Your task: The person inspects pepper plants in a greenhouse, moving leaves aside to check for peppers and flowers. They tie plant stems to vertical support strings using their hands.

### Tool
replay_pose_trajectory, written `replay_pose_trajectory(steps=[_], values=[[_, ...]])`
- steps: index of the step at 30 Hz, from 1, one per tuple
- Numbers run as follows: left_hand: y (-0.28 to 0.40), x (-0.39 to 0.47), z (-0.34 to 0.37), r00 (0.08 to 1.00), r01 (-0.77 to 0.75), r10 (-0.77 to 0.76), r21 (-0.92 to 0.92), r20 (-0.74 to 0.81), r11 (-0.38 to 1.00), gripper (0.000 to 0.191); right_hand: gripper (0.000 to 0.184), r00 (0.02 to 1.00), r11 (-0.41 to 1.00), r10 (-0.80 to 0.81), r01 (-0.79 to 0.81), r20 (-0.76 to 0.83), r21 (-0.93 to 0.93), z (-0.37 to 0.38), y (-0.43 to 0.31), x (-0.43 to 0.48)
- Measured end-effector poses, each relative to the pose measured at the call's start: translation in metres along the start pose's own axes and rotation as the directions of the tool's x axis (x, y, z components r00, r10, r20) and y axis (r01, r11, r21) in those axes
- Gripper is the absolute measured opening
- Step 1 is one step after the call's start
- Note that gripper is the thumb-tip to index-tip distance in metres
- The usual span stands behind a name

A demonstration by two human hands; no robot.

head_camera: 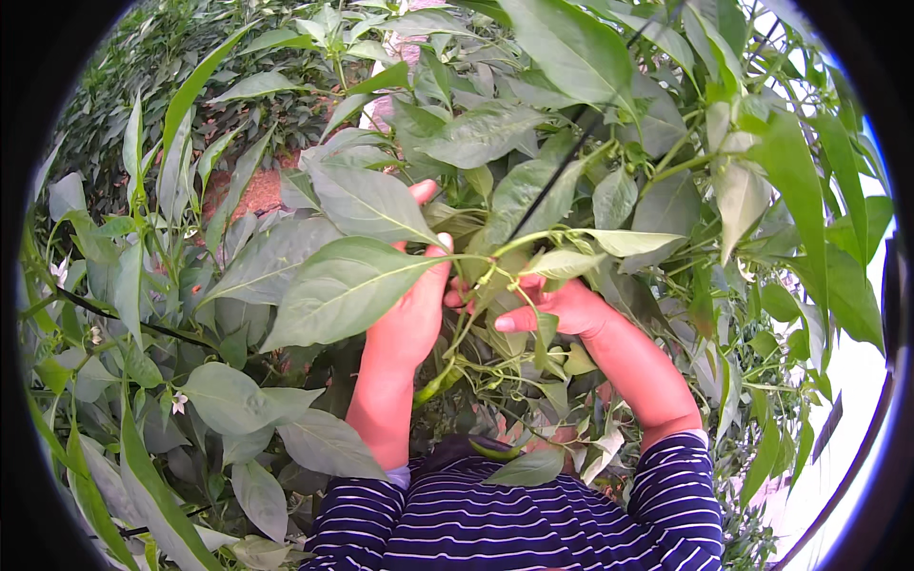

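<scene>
Both of my hands are in among the leaves of a pepper plant. My left hand is raised beside a branching green stem, partly covered by a broad pepper leaf. Its thumb tip shows at the leaf's base; most fingers are hidden. On the other side of the stem is my right hand, thumb pointing left, its other fingers partly behind small leaves. Whether either hand grips anything cannot be made out. Below them hangs a green pepper. Another slender green pepper lies close to my striped shirt.
A thin dark cord slants down through the foliage toward the stem. A second dark line crosses the plants at left. Small white flowers dot the left side. Reddish soil shows behind, with more dense plants beyond.
</scene>
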State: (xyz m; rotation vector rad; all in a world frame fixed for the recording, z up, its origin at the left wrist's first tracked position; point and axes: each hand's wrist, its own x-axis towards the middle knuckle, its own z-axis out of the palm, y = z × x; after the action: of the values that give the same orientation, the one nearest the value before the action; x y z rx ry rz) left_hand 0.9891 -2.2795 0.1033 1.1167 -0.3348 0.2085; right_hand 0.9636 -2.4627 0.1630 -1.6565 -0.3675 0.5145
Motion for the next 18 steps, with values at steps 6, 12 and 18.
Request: replay_pose_trajectory(steps=[6, 12, 18], values=[[0.028, -0.013, -0.028, 0.976, -0.213, 0.21, -0.066, -0.06, 0.975, 0.03, 0.051, 0.919, 0.64, -0.395, 0.273, -0.004, -0.719, 0.044, 0.008, -0.001], [0.034, -0.027, -0.023, 0.984, -0.135, 0.141, 0.055, -0.106, 0.989, 0.037, 0.078, 0.915, 0.575, -0.38, 0.349, 0.136, -0.74, 0.07, -0.009, -0.068], [0.056, -0.007, -0.013, 0.999, 0.031, -0.033, 0.062, 0.032, 0.998, 0.039, 0.076, 0.891, 0.564, -0.45, 0.334, 0.058, -0.755, 0.054, -0.017, -0.14]])
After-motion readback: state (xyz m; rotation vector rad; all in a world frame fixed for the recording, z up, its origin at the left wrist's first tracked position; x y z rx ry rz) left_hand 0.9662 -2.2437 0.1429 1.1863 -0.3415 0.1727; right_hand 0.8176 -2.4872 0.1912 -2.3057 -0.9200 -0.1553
